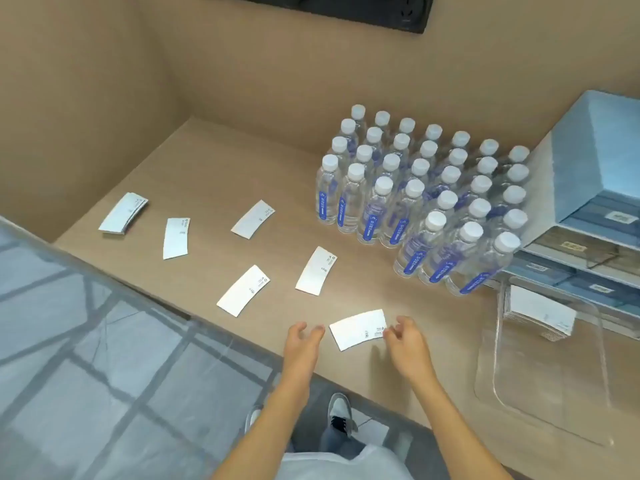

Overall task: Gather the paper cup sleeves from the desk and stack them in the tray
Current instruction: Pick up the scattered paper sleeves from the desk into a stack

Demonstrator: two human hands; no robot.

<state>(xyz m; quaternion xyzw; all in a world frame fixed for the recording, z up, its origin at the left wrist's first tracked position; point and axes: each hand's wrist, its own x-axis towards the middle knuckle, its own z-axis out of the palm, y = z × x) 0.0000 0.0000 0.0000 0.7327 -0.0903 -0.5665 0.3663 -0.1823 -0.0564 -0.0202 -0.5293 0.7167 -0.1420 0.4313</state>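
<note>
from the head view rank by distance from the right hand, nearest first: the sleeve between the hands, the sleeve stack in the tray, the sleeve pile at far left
From the right hand:
1. Sleeve between the hands, at its fingertips.
2. Sleeve stack in the tray, to its right.
3. Sleeve pile at far left, across the desk.

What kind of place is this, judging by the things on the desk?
Probably an office supply or refreshment corner: rows of water bottles stand on the desk, beside blue labelled drawers, with a wall socket above.
</note>
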